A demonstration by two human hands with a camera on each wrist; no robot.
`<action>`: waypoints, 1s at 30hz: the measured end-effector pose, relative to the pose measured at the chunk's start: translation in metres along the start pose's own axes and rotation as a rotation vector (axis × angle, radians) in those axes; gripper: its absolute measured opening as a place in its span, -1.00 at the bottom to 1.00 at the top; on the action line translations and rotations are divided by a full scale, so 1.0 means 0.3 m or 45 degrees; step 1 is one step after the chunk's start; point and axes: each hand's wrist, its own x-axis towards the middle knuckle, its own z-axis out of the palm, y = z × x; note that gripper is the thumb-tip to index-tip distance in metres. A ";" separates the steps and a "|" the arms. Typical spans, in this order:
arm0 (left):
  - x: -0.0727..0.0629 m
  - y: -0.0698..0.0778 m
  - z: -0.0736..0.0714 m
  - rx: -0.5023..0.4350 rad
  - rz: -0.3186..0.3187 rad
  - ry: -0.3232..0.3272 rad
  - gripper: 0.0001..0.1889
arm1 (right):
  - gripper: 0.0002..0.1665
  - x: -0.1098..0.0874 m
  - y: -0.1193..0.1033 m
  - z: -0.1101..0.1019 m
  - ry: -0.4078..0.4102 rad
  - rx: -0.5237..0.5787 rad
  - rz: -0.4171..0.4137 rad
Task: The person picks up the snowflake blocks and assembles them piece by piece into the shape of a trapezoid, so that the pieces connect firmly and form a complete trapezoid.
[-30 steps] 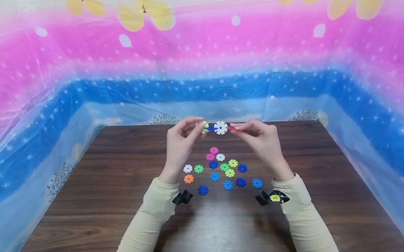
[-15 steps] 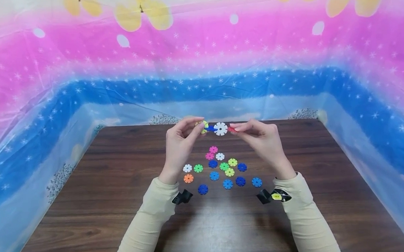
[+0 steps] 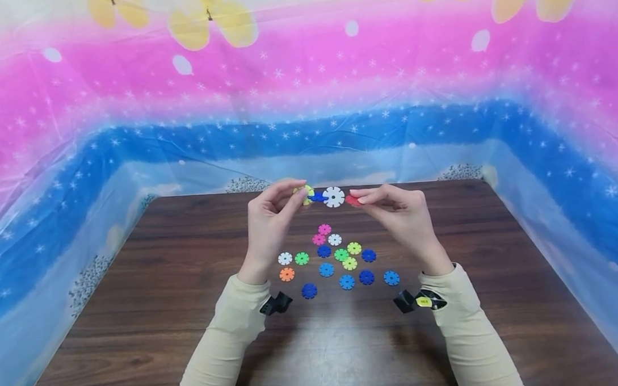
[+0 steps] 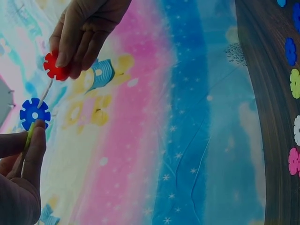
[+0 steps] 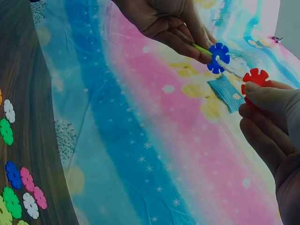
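The left hand (image 3: 268,225), its grip pinched together on a yellow disc (image 3: 309,194), covers part of that disc with thumb and fingers. Rightward, raised above the bench (image 3: 131,300) and seen just below its far edge in the head view, come a blue disc (image 3: 316,197), a white disc (image 3: 334,197) and a red disc (image 5: 257,77). Whether the white one is slotted into the red one I cannot tell. The right hand (image 3: 402,222) has its grip clamped on the red disc, hiding some of it. Beneath, loose notched discs lie flat around the bench's middle, from an orange disc (image 3: 287,274) on the left to a light blue disc (image 3: 391,278) nearest the right edge; the wrist views crop several. Both sleeves (image 3: 222,332) run out of view over the near side. The bench is dark wood grain, glossy toward the near edge. A creased backdrop (image 3: 203,135), pink and blue with snowflakes, stands along the left, far and right edges, its top cut off.
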 end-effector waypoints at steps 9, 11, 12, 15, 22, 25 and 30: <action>-0.005 -0.006 -0.002 -0.009 0.029 -0.053 -0.79 | -0.68 0.003 -0.005 0.012 -0.041 -0.005 0.003; -0.005 -0.003 -0.001 -0.011 0.029 -0.046 -0.79 | -0.68 0.004 -0.005 0.013 -0.043 -0.002 0.006; -0.006 -0.001 0.001 -0.008 0.028 -0.040 -0.79 | -0.69 0.005 -0.003 0.013 -0.044 -0.001 0.010; -0.008 0.006 0.006 -0.002 0.012 -0.014 -0.80 | -0.70 0.007 0.000 0.015 -0.039 0.001 0.016; -0.009 0.012 0.011 -0.005 0.010 0.014 -0.79 | -0.72 0.006 0.014 0.030 -0.014 0.061 0.050; -0.007 0.012 0.009 0.001 0.019 0.018 -0.80 | -0.74 0.005 0.019 0.039 -0.004 0.087 0.076; -0.003 0.010 0.011 0.002 0.009 0.015 -0.80 | -0.74 0.001 0.018 0.046 0.023 0.109 0.090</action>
